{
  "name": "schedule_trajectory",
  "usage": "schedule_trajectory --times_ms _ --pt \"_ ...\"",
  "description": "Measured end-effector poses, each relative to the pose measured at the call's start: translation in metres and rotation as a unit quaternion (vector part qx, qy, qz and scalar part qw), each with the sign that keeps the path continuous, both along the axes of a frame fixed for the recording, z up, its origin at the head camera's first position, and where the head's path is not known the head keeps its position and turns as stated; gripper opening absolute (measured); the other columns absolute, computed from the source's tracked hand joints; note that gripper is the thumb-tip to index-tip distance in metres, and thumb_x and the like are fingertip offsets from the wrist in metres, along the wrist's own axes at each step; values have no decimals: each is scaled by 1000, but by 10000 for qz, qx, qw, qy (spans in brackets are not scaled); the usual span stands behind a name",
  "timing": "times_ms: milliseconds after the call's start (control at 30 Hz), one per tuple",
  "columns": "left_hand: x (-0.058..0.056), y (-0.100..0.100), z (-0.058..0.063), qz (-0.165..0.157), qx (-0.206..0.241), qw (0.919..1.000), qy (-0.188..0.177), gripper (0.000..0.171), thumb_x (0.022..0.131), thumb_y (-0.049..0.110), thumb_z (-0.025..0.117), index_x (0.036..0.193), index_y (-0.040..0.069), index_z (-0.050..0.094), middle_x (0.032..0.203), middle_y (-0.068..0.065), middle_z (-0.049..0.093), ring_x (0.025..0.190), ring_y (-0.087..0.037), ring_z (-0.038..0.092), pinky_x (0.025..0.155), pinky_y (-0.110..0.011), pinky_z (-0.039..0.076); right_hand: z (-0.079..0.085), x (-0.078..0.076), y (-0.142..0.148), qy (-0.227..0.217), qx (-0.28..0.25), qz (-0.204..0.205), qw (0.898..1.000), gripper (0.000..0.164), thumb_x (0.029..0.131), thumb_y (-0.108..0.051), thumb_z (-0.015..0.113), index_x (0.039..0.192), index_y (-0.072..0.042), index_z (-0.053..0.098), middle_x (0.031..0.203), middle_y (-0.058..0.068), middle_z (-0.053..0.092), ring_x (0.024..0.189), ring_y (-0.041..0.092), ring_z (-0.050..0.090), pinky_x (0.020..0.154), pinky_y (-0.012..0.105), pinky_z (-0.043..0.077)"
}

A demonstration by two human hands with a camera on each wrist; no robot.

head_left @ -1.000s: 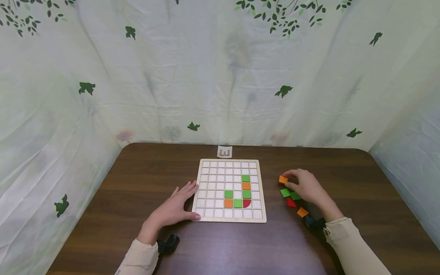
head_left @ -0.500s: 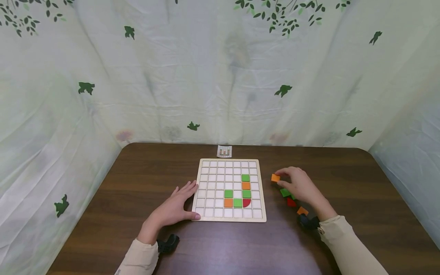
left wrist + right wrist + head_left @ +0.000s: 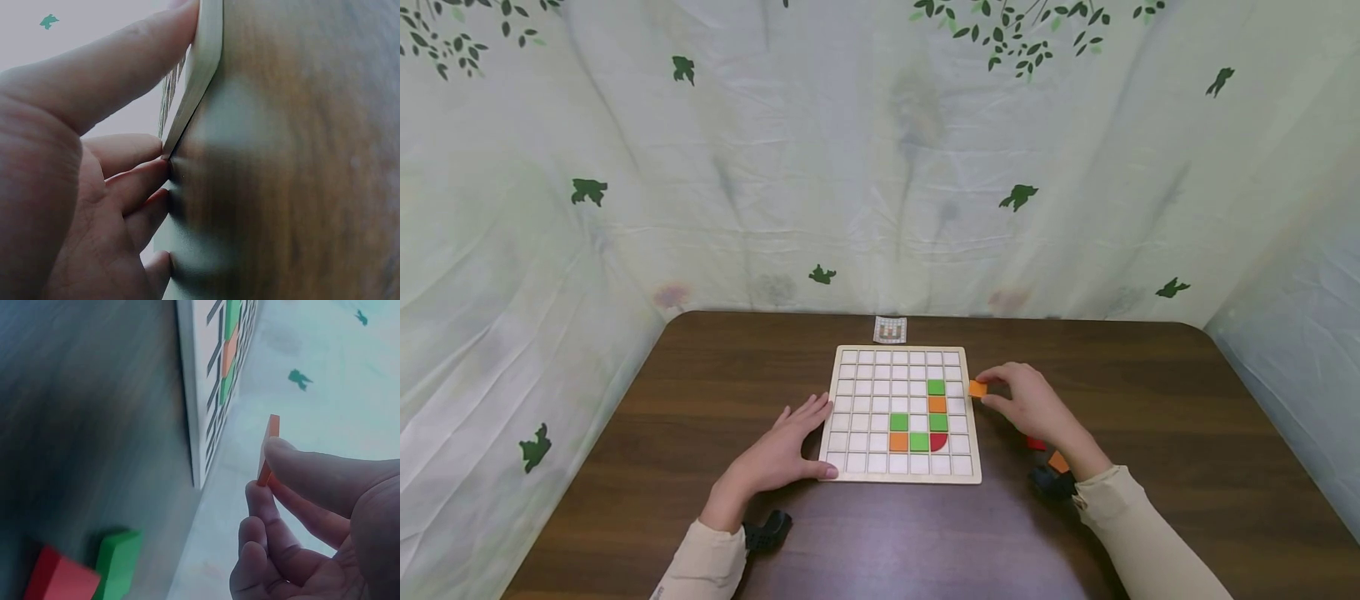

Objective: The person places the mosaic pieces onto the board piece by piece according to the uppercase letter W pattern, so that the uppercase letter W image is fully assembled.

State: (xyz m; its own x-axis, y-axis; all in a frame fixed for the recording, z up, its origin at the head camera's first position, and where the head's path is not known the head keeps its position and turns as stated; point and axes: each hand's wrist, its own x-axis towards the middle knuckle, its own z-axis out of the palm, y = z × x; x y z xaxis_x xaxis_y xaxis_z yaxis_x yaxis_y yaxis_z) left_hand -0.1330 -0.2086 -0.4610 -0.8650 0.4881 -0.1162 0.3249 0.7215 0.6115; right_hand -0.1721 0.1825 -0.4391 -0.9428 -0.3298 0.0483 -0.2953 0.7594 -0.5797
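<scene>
A pale grid board [image 3: 857, 476] lies on the table with green, orange and red tiles set in its right half. My left hand [image 3: 784, 450] rests at the board's left edge, fingers spread and thumb on the near left corner; in the left wrist view the fingertips touch the board's rim [image 3: 197, 81]. My right hand [image 3: 1026, 402] pinches an orange square tile [image 3: 977, 389] between thumb and fingers, right at the board's right edge. The same tile appears edge-on, raised off the table, in the right wrist view, held by the thumb [image 3: 312, 472].
Right of the board lie a red tile [image 3: 1036, 443] and an orange tile [image 3: 1058, 462], partly behind the right wrist. A green tile [image 3: 119, 565] shows in the right wrist view. A small printed card [image 3: 891, 330] sits beyond the board, near the wall cloth [image 3: 880, 167].
My right hand has carried the orange tile leftward from beside the loose tiles to the board's right edge. The left hand and the board have stayed in place.
</scene>
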Motion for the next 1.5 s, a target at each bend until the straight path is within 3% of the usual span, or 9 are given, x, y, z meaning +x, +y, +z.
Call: schedule_trajectory --times_ms 633,1500 --pt "0 0 1 -22 5 10000 38 98 81 38 84 155 -2 34 163 -18 25 152 -37 16 121 -61 7 7 -7 -42 75 -120 336 9993 25 91 -10 73 116 -5 73 111 7 70 103 31 59 91 46 50" --pt "0 0 0 15 -7 10000 -21 98 81 38 84 155 -2 33 164 -16 23 152 -36 15 121 -61 6 -3 -19 -87 -294 -186 660 9972 25 90 -11 76 114 -6 75 112 5 71 106 24 63 93 41 53"
